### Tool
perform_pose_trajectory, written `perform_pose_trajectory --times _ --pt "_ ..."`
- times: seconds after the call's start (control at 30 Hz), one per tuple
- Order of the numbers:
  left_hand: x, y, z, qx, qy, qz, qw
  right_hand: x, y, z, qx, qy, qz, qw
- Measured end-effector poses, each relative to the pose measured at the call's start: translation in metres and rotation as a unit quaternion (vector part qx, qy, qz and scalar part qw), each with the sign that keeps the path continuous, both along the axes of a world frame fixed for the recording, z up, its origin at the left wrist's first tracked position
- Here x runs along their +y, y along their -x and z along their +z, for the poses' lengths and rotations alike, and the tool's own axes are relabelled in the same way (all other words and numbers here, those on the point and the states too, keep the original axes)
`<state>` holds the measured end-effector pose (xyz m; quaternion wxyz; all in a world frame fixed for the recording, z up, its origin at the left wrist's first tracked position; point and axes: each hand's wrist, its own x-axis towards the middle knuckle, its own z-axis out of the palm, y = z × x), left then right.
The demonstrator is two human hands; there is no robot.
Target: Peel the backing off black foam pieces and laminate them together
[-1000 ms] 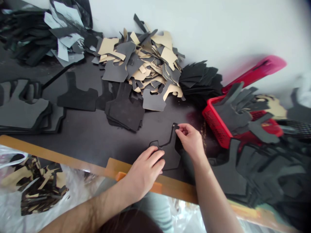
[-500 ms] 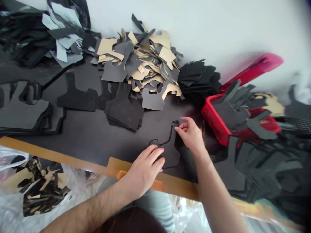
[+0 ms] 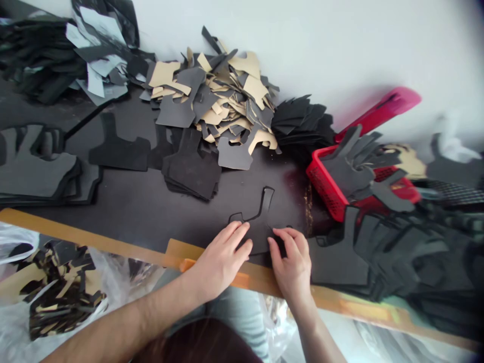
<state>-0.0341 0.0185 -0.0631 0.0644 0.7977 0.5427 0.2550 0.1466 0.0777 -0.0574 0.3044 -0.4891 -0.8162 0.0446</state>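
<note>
A flat black cut-out piece (image 3: pixel 260 233) with a narrow upright arm lies near the front edge of the dark table. A darker outline runs along its upper left contour and the arm's tip. My left hand (image 3: pixel 221 259) rests on its left side, fingers stretched out and pressing it down. At its right edge, the thumb and forefinger of my right hand (image 3: pixel 292 259) are pinched at the border. My fingers cover both lower sides of the piece.
Similar black pieces are stacked at the centre (image 3: pixel 192 171) and left (image 3: pixel 38 171). Grey and tan cut-outs form a heap (image 3: pixel 223 101) behind. A red basket (image 3: pixel 327 186) of pieces stands right, beside a dark pile (image 3: pixel 401 262). Scrap bags (image 3: pixel 64 302) sit below the table edge.
My right hand has moved down from the tip of the piece's arm to its right edge. My left hand stays on the left side.
</note>
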Motion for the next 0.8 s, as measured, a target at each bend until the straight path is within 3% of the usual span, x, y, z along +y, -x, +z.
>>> perform_pose_trajectory --times 0.4,0.6,0.8 --pt "-0.002 -0.002 -0.008 0.046 -0.030 0.005 0.998 0.002 -0.002 -0.008 0.011 0.009 -0.008 1.000" --pt "-0.006 -0.007 0.000 0.099 -0.010 0.045 0.994 0.004 -0.002 -0.008 0.003 0.007 0.014 1.000" --pt "-0.007 -0.005 0.008 0.079 0.016 0.096 0.992 0.004 -0.002 -0.008 0.009 0.010 0.015 1.000"
